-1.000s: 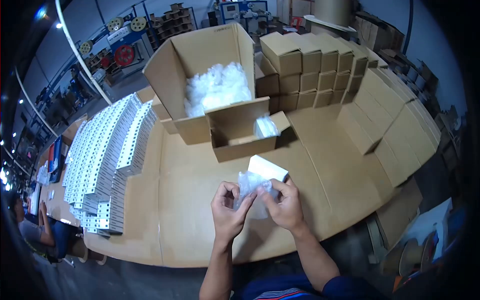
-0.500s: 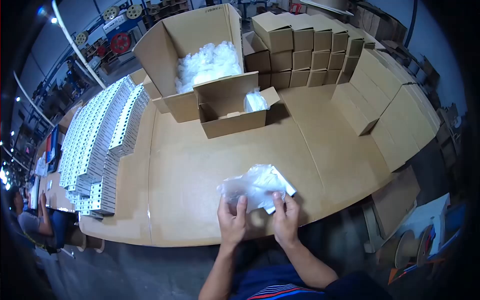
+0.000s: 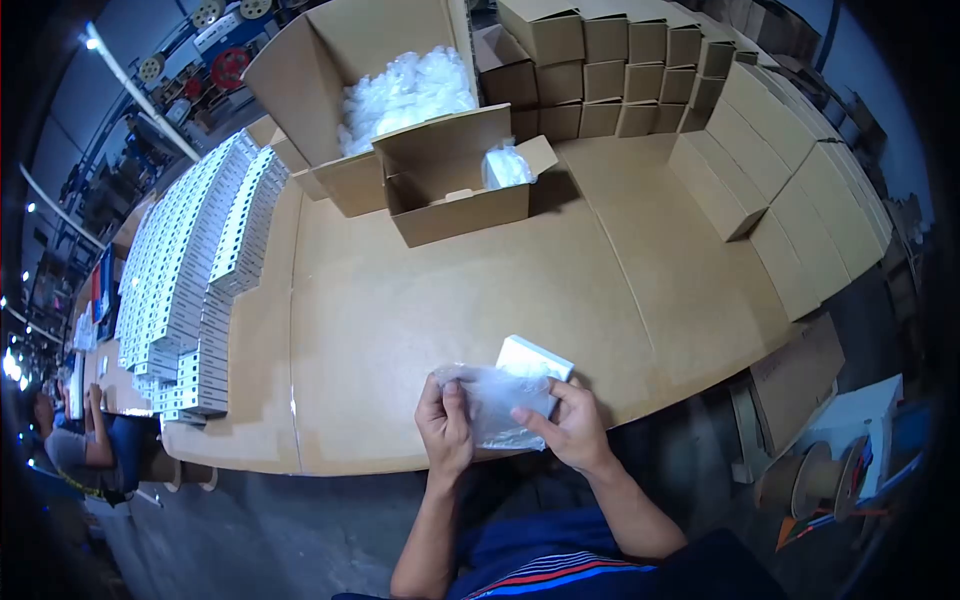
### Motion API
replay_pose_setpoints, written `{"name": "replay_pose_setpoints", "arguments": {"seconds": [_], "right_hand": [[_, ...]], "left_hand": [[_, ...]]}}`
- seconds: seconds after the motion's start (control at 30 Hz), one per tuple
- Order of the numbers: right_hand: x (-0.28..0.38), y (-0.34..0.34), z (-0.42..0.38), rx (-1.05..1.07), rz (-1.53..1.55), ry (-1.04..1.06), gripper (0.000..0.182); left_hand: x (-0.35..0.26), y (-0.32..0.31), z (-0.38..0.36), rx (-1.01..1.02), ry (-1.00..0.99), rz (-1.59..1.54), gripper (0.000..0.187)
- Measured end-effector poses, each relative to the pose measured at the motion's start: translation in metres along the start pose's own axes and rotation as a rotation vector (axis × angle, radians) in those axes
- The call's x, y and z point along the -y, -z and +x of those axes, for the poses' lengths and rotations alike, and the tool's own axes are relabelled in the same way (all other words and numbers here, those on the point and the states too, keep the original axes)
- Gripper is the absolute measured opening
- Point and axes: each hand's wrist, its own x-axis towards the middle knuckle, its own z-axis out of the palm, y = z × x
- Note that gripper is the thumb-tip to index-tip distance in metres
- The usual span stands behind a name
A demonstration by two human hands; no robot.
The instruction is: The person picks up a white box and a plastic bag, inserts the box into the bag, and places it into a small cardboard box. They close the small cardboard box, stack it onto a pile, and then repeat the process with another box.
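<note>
Nearest us, our left hand [image 3: 445,425] pinches the left edge of a clear plastic bag [image 3: 490,405] between thumb and curled fingers. Our right hand [image 3: 575,430] grips the bag's right side, its thumb laid across the film. The white box [image 3: 537,357] is just beyond the bag, up against its far edge and right of the middle between the hands. Its visible long edge slants from far left to near right, so its near end comes close to the right fingers; the right hand is clearly the nearer one.

The bag covers the box's near side. We cannot tell whether part of the box sits inside the bag, whether the right fingertips touch it, or whether it rests on the desk [image 3: 430,300]. The bag's mouth is hard to make out.

Farther out, an open brown box [image 3: 455,225] holds a plastic-wrapped item [image 3: 508,167] at its right end; its floor is mostly hidden from us. To our left rise rows of white cartons [image 3: 180,270], their print too small to read. Behind, a large carton [image 3: 390,30] of crumpled clear plastic [image 3: 410,95] is cut off at the top, beside stacked brown boxes [image 3: 605,85].
</note>
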Motion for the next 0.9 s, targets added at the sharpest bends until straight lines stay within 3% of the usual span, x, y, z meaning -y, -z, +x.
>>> {"name": "replay_pose_setpoints", "arguments": {"seconds": [0.13, 0.17, 0.27, 0.4, 0.43, 0.53, 0.57, 0.7, 0.9], "right_hand": [[0.004, -0.009, 0.003, -0.104, 0.123, 0.015, 0.021], [-0.006, -0.006, 0.0, -0.18, -0.072, -0.001, 0.021], [0.004, -0.009, -0.002, -0.265, -0.14, 0.091, 0.021], [0.015, -0.008, -0.006, -0.281, -0.346, 0.103, 0.022], [0.018, -0.008, -0.007, -0.258, -0.395, 0.103, 0.024], [0.022, -0.007, -0.007, -0.21, -0.465, 0.172, 0.024], [0.022, -0.007, -0.006, -0.2, -0.476, 0.208, 0.024], [0.026, -0.007, -0.006, -0.196, -0.411, 0.192, 0.026], [0.039, -0.005, -0.006, -0.17, -0.42, 0.101, 0.024]], "left_hand": [[0.015, 0.003, 0.004, -0.115, -0.153, 0.073, 0.029], [0.022, 0.016, 0.004, -0.096, -0.109, 0.065, 0.027], [0.013, 0.02, 0.005, -0.252, -0.117, 0.12, 0.019], [-0.021, 0.026, 0.002, -0.138, -0.753, 0.816, 0.041], [-0.028, 0.02, 0.003, -0.081, -0.77, 0.835, 0.051], [-0.059, -0.001, 0.013, 0.142, -0.732, 1.028, 0.049], [-0.069, -0.009, 0.013, 0.158, -0.67, 1.048, 0.039], [-0.065, -0.005, 0.02, 0.22, -0.73, 1.047, 0.031], [-0.059, 0.001, 0.022, 0.369, -0.723, 1.032, 0.033]]}}
